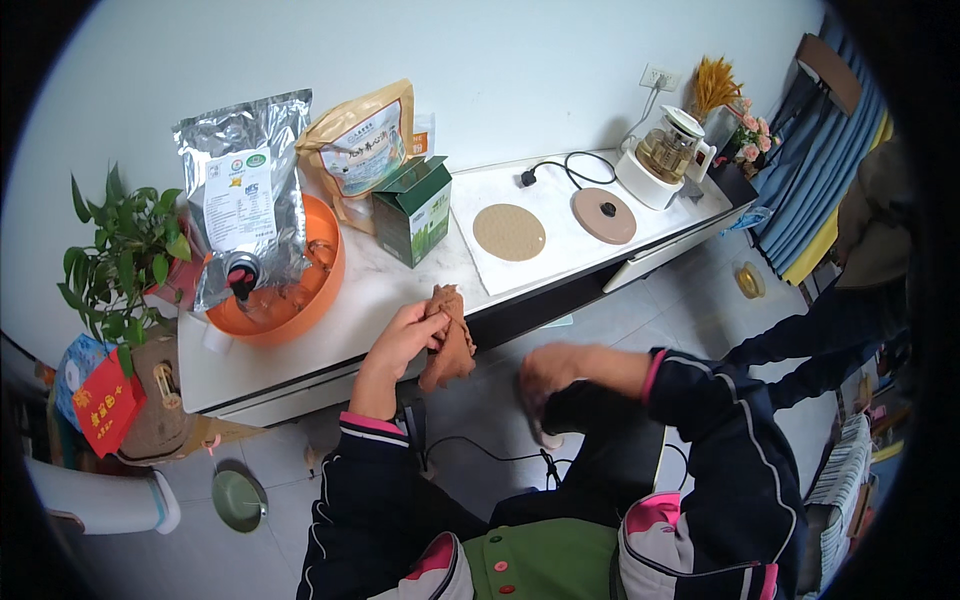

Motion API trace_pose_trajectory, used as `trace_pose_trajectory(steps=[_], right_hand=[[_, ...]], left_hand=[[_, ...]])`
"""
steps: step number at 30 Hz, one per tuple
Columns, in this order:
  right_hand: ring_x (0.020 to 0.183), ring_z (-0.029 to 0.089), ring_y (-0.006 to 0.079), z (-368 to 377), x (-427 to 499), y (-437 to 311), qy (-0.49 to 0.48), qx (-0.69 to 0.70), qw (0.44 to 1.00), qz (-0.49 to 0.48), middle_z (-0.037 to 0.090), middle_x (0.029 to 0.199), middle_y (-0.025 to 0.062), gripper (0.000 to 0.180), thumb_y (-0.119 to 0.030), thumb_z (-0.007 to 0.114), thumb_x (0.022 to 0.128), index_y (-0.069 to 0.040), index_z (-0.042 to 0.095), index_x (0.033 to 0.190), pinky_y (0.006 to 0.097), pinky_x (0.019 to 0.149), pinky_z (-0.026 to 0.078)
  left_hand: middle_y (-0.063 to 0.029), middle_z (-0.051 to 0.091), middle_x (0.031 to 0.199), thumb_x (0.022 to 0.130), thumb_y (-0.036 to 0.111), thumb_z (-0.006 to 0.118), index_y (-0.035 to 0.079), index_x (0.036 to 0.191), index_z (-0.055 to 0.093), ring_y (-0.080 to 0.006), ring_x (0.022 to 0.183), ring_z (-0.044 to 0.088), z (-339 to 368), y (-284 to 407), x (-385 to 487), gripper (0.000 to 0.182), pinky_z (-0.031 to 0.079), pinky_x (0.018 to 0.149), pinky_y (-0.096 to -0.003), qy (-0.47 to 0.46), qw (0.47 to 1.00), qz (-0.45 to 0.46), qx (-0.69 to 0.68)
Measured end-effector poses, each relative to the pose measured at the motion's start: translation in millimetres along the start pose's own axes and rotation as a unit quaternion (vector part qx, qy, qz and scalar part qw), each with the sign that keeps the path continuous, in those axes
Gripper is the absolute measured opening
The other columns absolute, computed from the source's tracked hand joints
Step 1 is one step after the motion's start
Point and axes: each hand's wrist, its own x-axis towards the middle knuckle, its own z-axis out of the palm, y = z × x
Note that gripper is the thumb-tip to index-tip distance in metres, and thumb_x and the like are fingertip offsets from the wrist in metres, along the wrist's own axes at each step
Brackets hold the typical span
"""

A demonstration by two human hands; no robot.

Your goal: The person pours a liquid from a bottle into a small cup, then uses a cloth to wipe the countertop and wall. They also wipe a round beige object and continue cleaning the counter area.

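Note:
My left hand [409, 337] grips a crumpled brown cloth [453, 349] just off the front edge of a long white cabinet top [360, 300]. The cloth hangs down over the floor. My right hand [551, 367] is blurred, over my knee to the right of the cloth; whether its fingers hold anything cannot be made out. Beyond the hands, a round beige mat [508, 232] and a brown round lid with a black knob [604, 216] lie on a white sheet. A green open box [412, 211] stands behind the cloth.
An orange basin [330, 277] sits left, with a silver spouted bag [244, 172] in it. A brown pouch [360, 142], a glass kettle [667, 154] on its white base and a black cord are along the wall. A potted plant [127, 255] stands far left; another person [810, 337] is at right.

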Motion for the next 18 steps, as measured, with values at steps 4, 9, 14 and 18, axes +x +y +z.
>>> trace_pose_trajectory(steps=[4, 9, 14, 18], right_hand=[[0.092, 0.067, 0.0351, 146, 65, 57, -0.166, -0.054, 0.981, 0.09, 0.071, 0.096, 0.0167, 0.021, -0.01, 0.058, 0.082, -0.006, 0.072, 0.097, 0.0459, 0.081, 0.051], [0.087, 0.067, 0.0365, 245, 55, 68, -0.118, -0.063, 0.982, 0.134, 0.07, 0.095, 0.0167, 0.019, -0.014, 0.062, 0.08, -0.006, 0.073, 0.093, 0.0485, 0.074, 0.052], [0.085, 0.068, 0.0332, 374, 50, 42, -0.091, -0.007, 0.963, -0.254, 0.071, 0.095, 0.0122, 0.022, -0.02, 0.063, 0.084, -0.01, 0.073, 0.101, 0.0485, 0.069, 0.052], [0.085, 0.068, 0.0329, 381, 34, 26, -0.15, 0.092, 0.978, -0.108, 0.071, 0.094, 0.0125, 0.021, -0.019, 0.061, 0.083, -0.01, 0.074, 0.098, 0.0477, 0.068, 0.053]], left_hand=[[-0.0021, 0.064, 0.1, 0.097, 0.02, 0.056, 0.005, 0.113, 0.061, -0.0097, 0.086, 0.061, 10, 0, 6, 0.022, 0.049, 0.07, -0.0243, 0.013, 1.0, -0.009, 0.006], [-0.0044, 0.065, 0.103, 0.098, 0.019, 0.055, 0.002, 0.118, 0.059, -0.0125, 0.09, 0.062, 10, 2, -9, 0.027, 0.051, 0.074, -0.0267, 0.049, 0.999, -0.011, 0.003], [-0.005, 0.066, 0.1, 0.098, 0.017, 0.054, 0.001, 0.116, 0.059, -0.0125, 0.087, 0.062, 9, -3, 1, 0.025, 0.05, 0.074, -0.0272, 0.015, 1.0, -0.006, 0.008], [-0.0053, 0.066, 0.1, 0.098, 0.016, 0.054, 0.001, 0.116, 0.06, -0.0124, 0.086, 0.062, 17, -2, 6, 0.025, 0.051, 0.075, -0.0271, 0.01, 1.0, -0.01, 0.008]])
